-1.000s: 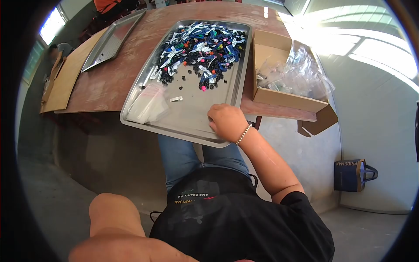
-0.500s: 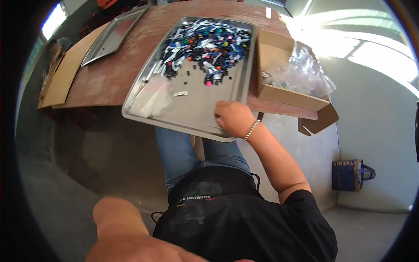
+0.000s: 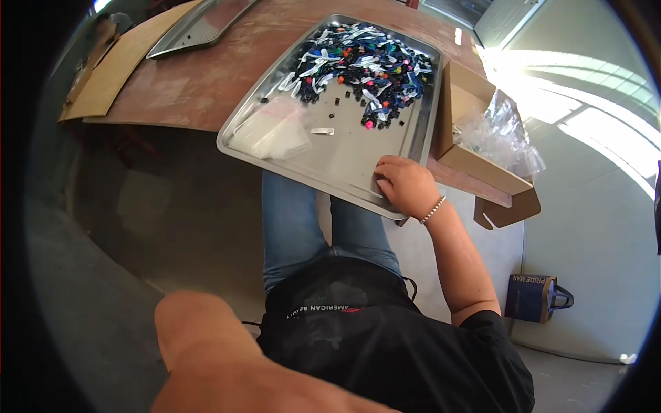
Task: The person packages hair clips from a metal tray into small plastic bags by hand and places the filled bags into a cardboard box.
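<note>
A metal tray (image 3: 330, 168) on the table's edge carries a heap of small black, blue and white pieces (image 3: 372, 65) with a few bright ones. Clear plastic bags (image 3: 272, 131) lie at its near left, and a small white strip (image 3: 322, 131) lies beside them. My right hand (image 3: 406, 186), with a beaded bracelet at the wrist, rests at the tray's near right corner. Its fingers are curled inward, and whatever they may hold is hidden. My left hand (image 3: 275, 392) is close to the camera at the bottom edge, blurred and cut off, its fingers out of sight.
Right of the tray stands an open cardboard box (image 3: 482, 167) with clear plastic packets (image 3: 502, 134). A second metal tray (image 3: 200, 34) and a wooden board (image 3: 113, 86) are at the back left. On the floor at right is a dark bag (image 3: 529, 298).
The view has shifted, so the tray and box appear farther right. My right hand stays at the tray's near right corner with fingers curled. My left hand has moved rightward along the bottom edge.
</note>
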